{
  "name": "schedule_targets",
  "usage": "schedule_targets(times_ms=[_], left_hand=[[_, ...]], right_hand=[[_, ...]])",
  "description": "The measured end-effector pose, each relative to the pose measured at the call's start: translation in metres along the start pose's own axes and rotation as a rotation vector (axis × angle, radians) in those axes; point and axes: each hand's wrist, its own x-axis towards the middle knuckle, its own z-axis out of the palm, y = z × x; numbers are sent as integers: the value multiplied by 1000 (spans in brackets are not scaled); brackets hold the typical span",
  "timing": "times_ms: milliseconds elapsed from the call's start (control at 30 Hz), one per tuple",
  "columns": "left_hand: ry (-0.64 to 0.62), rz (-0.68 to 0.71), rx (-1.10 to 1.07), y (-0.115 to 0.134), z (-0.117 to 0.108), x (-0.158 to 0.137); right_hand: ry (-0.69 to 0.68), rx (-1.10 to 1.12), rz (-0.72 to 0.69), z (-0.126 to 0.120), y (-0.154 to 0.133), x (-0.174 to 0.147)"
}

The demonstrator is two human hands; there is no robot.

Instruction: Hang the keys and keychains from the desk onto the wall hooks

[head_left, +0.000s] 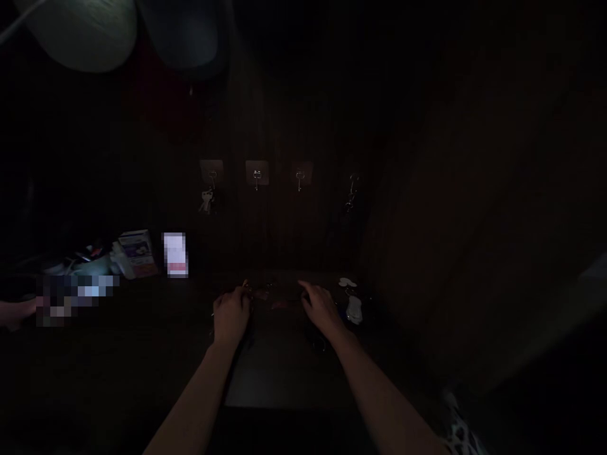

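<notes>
The scene is very dark. My left hand (pixel 231 314) rests low over a dark wooden shelf (pixel 279 379), its fingers curled. Small shiny bits show at its edges, but what it holds, if anything, cannot be made out. To the right, my right hand (pixel 323 308) is over the same shelf with the index finger stretched forward and nothing visible in its grasp. Beside it lie a pale, rounded key fob (pixel 354 309) and a flat white piece (pixel 347 282). A thin metal ring (pixel 318 344) is partly under my right wrist.
Several hooks line the back panel; keys (pixel 207 201) hang from the left hook (pixel 212 173), and a metal clip (pixel 349 201) from the right one. At left are a small box (pixel 138 254), a lit blurred rectangle (pixel 175 254) and clutter. Caps (pixel 90 38) hang above.
</notes>
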Motion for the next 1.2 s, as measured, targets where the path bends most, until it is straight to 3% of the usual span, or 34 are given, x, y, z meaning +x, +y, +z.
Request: schedule_targets(times_ms=[200, 367, 467, 567, 733, 833, 1033, 1200], left_hand=[[122, 86, -110, -1, -1, -1], [246, 374, -187, 12, -2, -7], [223, 519, -212, 25, 0, -11], [195, 593, -214, 32, 4, -13], [169, 592, -238, 33, 6, -13], [159, 588, -256, 35, 7, -14], [133, 637, -220, 41, 14, -13], [166, 627, -254, 40, 16, -11]], right_hand=[[98, -106, 109, 4, 0, 2], [51, -229, 146, 5, -7, 1], [30, -166, 150, 2, -9, 1], [56, 57, 115, 1, -9, 2], [112, 753, 264, 3, -10, 9], [53, 986, 290, 3, -18, 10], [106, 842, 142, 7, -30, 8], [94, 752, 103, 9, -31, 7]])
